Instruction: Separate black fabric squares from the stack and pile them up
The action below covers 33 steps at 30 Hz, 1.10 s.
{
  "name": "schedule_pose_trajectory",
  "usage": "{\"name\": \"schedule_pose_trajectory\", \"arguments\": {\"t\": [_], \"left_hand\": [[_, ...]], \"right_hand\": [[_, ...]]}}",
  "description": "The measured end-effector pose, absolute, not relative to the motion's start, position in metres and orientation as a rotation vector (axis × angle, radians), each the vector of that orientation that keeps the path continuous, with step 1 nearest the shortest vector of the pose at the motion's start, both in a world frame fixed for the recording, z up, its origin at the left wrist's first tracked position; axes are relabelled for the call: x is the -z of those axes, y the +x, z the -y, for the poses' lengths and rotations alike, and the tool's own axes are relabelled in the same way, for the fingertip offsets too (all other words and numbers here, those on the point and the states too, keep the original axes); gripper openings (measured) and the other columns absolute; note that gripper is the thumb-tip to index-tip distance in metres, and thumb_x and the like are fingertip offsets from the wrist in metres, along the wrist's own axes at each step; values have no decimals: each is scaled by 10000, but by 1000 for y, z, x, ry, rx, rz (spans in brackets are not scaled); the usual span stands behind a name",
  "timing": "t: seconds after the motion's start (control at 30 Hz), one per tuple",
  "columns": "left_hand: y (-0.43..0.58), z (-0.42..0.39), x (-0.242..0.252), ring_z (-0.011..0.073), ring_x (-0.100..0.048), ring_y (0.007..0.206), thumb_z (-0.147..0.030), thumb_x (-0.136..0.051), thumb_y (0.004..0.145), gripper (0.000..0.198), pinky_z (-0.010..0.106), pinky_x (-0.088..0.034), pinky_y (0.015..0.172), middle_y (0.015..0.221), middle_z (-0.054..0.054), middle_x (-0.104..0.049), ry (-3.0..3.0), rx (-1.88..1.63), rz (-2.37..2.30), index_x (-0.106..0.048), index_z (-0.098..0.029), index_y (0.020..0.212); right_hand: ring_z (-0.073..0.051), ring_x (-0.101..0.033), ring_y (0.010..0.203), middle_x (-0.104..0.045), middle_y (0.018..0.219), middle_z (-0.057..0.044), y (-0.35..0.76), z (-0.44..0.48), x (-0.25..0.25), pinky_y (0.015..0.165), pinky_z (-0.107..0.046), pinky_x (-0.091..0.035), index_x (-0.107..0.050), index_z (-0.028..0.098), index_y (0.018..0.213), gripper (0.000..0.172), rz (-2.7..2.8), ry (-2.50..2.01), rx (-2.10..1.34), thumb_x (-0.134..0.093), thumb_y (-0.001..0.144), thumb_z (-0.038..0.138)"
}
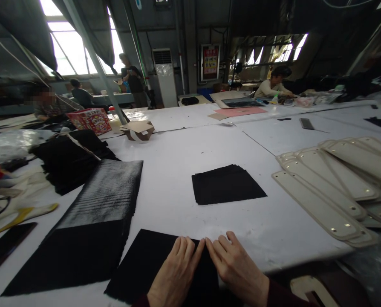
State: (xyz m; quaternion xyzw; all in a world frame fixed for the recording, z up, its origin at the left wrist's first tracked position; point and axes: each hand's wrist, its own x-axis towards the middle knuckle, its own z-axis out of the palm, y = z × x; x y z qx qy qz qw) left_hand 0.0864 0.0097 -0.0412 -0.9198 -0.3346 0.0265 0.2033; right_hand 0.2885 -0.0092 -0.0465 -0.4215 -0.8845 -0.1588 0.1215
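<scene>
A black fabric sheet (147, 258) lies flat on the table right in front of me. At its far right corner my left hand (179, 266) and my right hand (237, 266) meet, index fingertips almost touching. Both hands have curled fingers and pinch the sheet's edge; the thumbs are mostly hidden. Beyond them sits a small stack of black fabric pieces (227, 185). To the left is a longer spread of layered black pieces (82, 251), its far part showing a row of pale, whitish strips.
Off-white panels with metal studs (321, 200) are fanned on the right. A bundle of black fabric (72, 153), a dark phone-like slab (7, 247) and a cardboard box (139, 130) stand left. Another phone (306, 123) lies far right. Several people work at the back.
</scene>
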Motion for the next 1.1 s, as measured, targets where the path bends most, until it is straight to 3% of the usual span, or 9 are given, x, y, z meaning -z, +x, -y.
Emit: {"name": "schedule_pose_trajectory", "arguments": {"t": [0.57,0.77,0.9,1.1], "left_hand": [[89,-10,38,281,-541,1100,-234,-459,915,559,452,-392,1004,1161,144,-593,-2519,-10,921,-372,-143,1460],[89,-9,36,280,-550,1066,-218,-461,900,561,446,-411,980,1124,138,-602,-2518,-4,928,-385,-147,1451],[90,-8,35,286,-556,1056,-215,-467,893,579,449,-416,978,1124,142,-604,-2517,-27,929,-371,-137,1459],[87,-9,33,294,-555,1098,-206,-441,921,511,440,-418,993,1177,161,-599,-2583,-16,951,-416,-89,1418]], "right_hand": [[-254,-501,841,-618,974,-113,297,13,48,832,-476,-372,-520,11,1288,448,2567,-1274,368,-514,846,77],[-226,-510,837,-581,928,-73,311,17,48,782,-409,-432,-542,122,1262,422,2375,-1408,-34,-452,858,35],[-214,-522,936,-570,1030,-86,300,13,38,839,-382,-466,-472,156,1321,490,2139,-1484,-308,-358,873,-6],[-235,-517,994,-575,1092,-112,267,11,45,900,-412,-484,-389,120,1399,580,2246,-1358,-251,-326,843,-34]]}}
